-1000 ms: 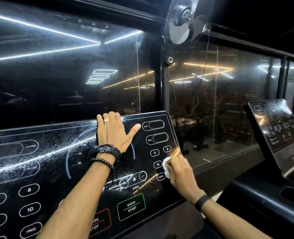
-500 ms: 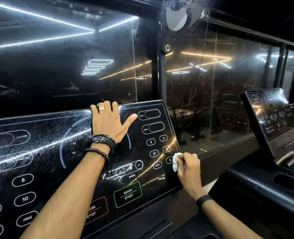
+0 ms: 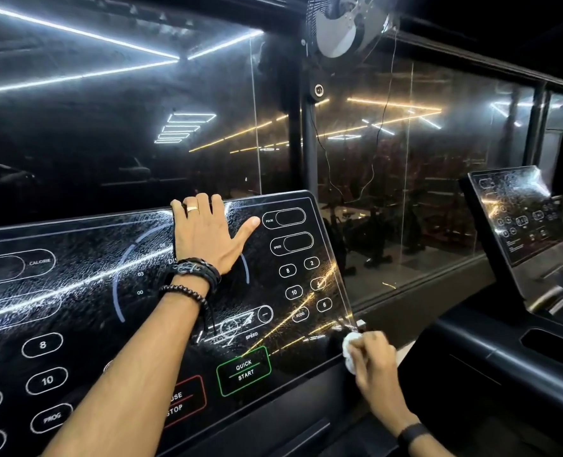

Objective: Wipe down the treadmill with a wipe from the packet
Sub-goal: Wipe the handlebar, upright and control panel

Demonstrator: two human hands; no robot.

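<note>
Head view: wipe pressed at the console's lower right corner

Much of the wipe (image 3: 350, 352) is hidden inside the right hand (image 3: 374, 366), whose fingers are curled shut around the white wad. It is held against the lower right corner of the treadmill console (image 3: 75, 291), right at the edge. The console's left side is cut off by the frame. The left hand (image 3: 207, 235) is laid flat with fingers spread, nothing gripped, its fingertips over the top edge. Open room is seen to the right, before a second console (image 3: 521, 212). The glossy black panel is streaked with reflected ceiling lights; dark glass walls (image 3: 108, 143) stand behind, with a fan (image 3: 342, 24) mounted above.
</note>
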